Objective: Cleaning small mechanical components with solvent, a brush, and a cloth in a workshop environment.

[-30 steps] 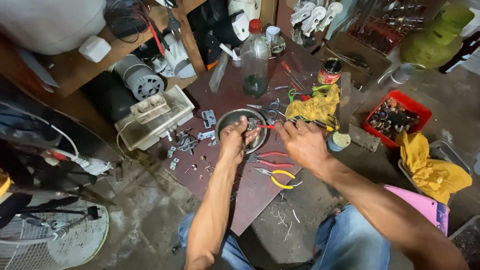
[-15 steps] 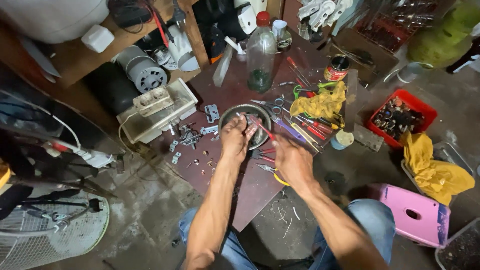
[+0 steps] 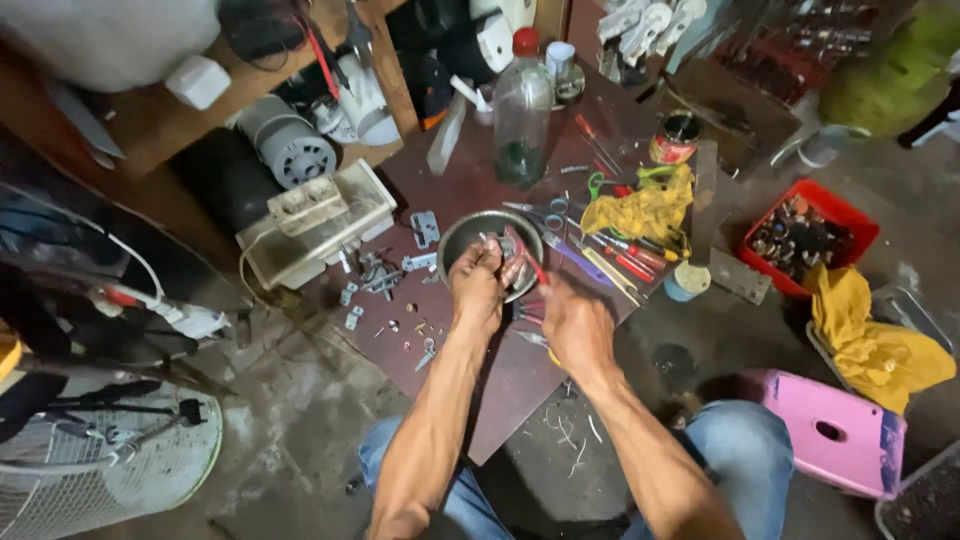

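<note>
Closed grip on both sides: the left hand (image 3: 478, 285) pinches a small metal part (image 3: 507, 247) over the near rim of a round metal bowl (image 3: 462, 232), fingers curled tight around it. The right hand (image 3: 575, 325) is closed around the handle of a slim red-shafted tool (image 3: 533, 264), probably a screwdriver, whose tip points up and left into the part. The exact shape of the part cannot be made out; it is half covered by the fingers.

Location: the part sits at the middle of a dark red surface (image 3: 470, 180) laid low on the floor, directly ahead of the person's knees.

Handling, judged: the part looks rigid, light and hard-edged, likely slick with grease, so it would be best pinched across its flat sides and braced against the bowl rim. The tool is stiff and should be held well back on the handle.

Surroundings: loose screws and brackets (image 3: 385, 285) lie to the left; a yellow rag (image 3: 645, 205) and several screwdrivers (image 3: 620, 258) lie to the right; a clear plastic bottle (image 3: 522, 110) stands on the far side. A red tray (image 3: 805, 230) of small pieces and a pink stool (image 3: 835, 435) are off to the right.
</note>
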